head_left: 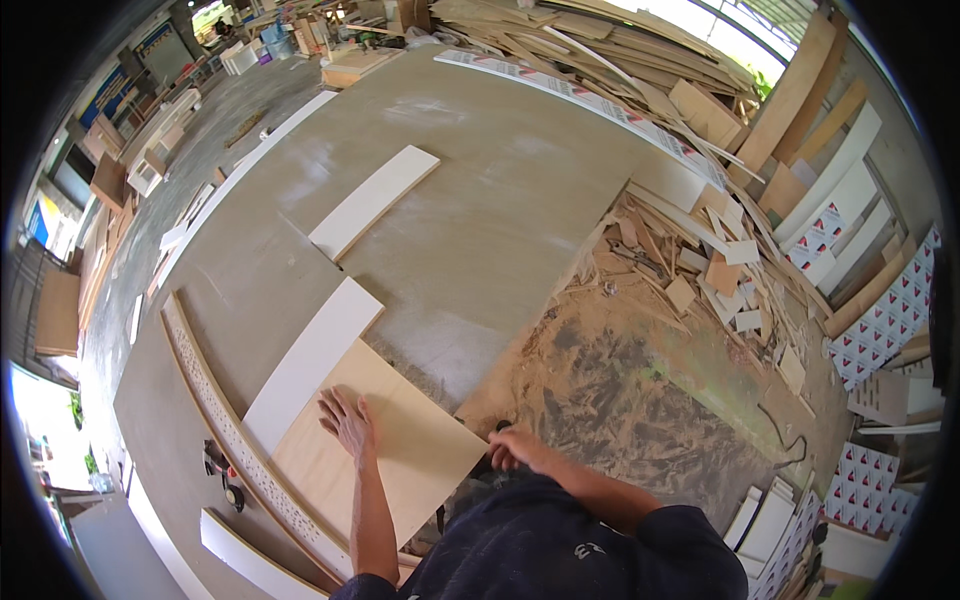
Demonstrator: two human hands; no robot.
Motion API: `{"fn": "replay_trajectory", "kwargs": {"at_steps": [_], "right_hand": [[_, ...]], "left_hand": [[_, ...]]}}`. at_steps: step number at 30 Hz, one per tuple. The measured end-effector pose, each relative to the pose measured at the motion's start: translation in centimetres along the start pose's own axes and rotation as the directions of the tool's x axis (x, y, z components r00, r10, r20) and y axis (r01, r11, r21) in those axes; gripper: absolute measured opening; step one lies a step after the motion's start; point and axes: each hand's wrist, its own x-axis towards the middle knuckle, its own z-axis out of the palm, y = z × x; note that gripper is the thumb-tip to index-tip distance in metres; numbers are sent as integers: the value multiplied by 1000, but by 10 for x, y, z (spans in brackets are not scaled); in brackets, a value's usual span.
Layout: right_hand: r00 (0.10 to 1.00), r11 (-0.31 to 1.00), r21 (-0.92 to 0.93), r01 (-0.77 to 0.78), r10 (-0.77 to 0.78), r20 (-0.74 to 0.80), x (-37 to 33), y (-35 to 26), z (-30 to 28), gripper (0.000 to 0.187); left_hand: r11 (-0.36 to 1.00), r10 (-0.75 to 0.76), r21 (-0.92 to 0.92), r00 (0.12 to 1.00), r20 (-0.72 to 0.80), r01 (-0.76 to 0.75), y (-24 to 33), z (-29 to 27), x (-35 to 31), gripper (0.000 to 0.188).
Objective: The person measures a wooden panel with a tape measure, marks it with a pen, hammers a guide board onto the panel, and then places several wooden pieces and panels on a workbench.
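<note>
A pale plywood panel (420,440) lies flat in front of me, close to my body. My left hand (348,423) rests on its upper left part, palm down with fingers spread. By the panel's right corner, my right hand (512,448) is closed, with a bit of something black showing at its fingers; what it is I cannot make out. A white board (315,355) lies along the panel's far left edge. Farther off, a second white board (375,203) lies on the large grey-brown surface (480,180).
Left of the panel runs a long strip with a speckled face (240,440), beside a small black and red tool (228,485). A white strip (250,555) lies near the lower left. Wood offcuts (715,260) heap up on the dusty floor (600,390) at right. Stacked planks (600,40) fill the back.
</note>
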Motion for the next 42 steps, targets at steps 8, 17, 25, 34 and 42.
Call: {"fn": "replay_trajectory", "kwargs": {"at_steps": [8, 17, 25, 34, 42], "right_hand": [[832, 827, 426, 367, -87, -548, 43, -57, -164, 28], [687, 803, 279, 527, -210, -695, 96, -181, -432, 24], [469, 837, -43, 546, -347, -812, 142, -326, -623, 51], [550, 780, 143, 609, -285, -785, 205, -425, -701, 57], [457, 757, -50, 652, -444, -771, 202, -423, -675, 59]], "left_hand": [[1000, -30, -9, 1000, 9, 30, 32, 7, -47, 71], [890, -456, 17, 889, 37, 456, 127, 8, -60, 72], [918, -234, -327, 972, 14, 226, 389, 11, -57, 56], [901, -29, -425, 990, 140, 86, 474, 15, 94, 44], [953, 11, -302, 999, 47, 4, 458, -4, 318, 78]]}}
